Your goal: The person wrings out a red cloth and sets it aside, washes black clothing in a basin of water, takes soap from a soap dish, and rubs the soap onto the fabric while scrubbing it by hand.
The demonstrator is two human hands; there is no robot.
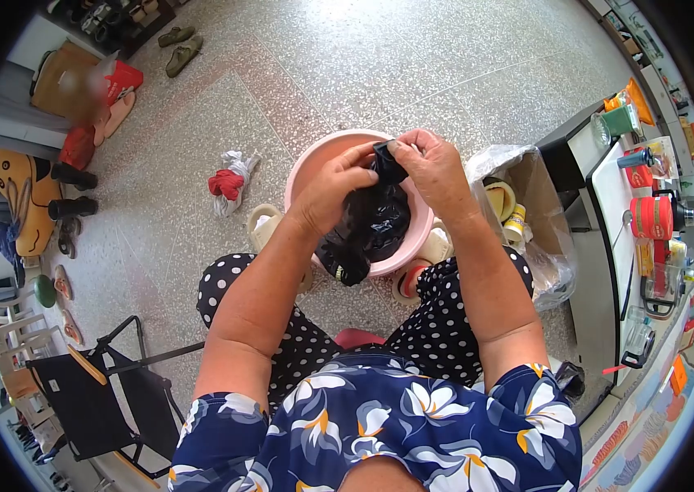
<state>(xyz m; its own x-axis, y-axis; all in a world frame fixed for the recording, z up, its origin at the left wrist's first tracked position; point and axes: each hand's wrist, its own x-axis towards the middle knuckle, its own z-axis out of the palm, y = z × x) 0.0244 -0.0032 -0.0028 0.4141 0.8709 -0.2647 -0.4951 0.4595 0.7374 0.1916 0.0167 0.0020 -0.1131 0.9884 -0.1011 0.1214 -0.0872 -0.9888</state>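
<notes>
Black limp item (390,163) pinched by left hand (337,187) and right hand (433,170) over round pink basin (311,166); speckled floor (326,78) around rim.

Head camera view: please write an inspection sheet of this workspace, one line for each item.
Surface: speckled terrazzo floor.
Job's things: pink basin on the floor, glossy black material inside; black cloth held above it.
Clutter: red cloth against white cloth, left of basin; plastic-lined cardboard box, right.
Grip: left hand and right hand both pinch the black cloth.
Cables: nothing seen.
Surroundings: black folding chair, left; table with containers, right; green shoes, far left.
</notes>
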